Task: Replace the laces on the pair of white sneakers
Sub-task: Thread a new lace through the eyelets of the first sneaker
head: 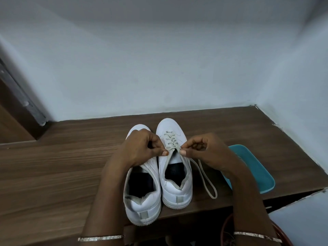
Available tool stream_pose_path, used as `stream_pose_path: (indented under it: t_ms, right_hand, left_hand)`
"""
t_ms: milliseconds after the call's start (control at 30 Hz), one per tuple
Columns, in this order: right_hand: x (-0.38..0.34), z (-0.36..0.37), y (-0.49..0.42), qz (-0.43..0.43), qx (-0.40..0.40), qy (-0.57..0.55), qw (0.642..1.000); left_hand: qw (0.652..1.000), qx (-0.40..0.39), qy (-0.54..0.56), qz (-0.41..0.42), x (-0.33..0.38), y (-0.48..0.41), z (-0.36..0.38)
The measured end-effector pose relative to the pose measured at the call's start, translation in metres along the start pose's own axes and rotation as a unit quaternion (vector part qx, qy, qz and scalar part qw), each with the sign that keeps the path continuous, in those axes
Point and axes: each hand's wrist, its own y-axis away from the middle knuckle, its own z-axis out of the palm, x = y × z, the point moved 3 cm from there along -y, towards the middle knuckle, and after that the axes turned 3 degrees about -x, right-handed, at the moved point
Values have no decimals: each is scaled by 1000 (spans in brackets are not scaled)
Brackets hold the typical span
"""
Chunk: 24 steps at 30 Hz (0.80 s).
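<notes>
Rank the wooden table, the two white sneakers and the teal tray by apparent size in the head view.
1. wooden table
2. left sneaker and right sneaker: alike, left is nearer, so unranked
3. teal tray, partly hidden behind the right arm

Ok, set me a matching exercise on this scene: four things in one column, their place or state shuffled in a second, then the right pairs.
Things:
1. teal tray
2. lace
3. sneaker on the left
4. left bangle

Places or states:
A. round a wrist, at the bottom of the view
B. front half hidden under the left hand
C. pinched by the left hand and the right hand
D. partly under the right forearm

Pairs: 1-D, 2-C, 3-B, 4-A.
</notes>
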Motion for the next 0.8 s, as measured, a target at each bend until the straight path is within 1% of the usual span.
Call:
stream_pose_path:
  t_ms: [100, 300, 467, 633, 800]
  right_hand:
    - [2, 1, -2, -15, 15, 22, 1000]
    - [4, 6, -2, -7, 6, 39, 999]
    - [7, -3, 4, 6, 9, 28, 1000]
    - [10, -17, 8, -4, 51, 25, 998]
    - [8, -16, 4, -7, 58, 101, 993]
  left_hand:
    - [999, -5, 37, 12, 2, 2, 0]
    - [990, -31, 138, 22, -1, 7, -1]
    - [993, -19, 119, 19, -4, 10, -5]
    - [995, 7, 100, 11, -3, 10, -6]
    - [997, 28, 66, 15, -3, 8, -6]
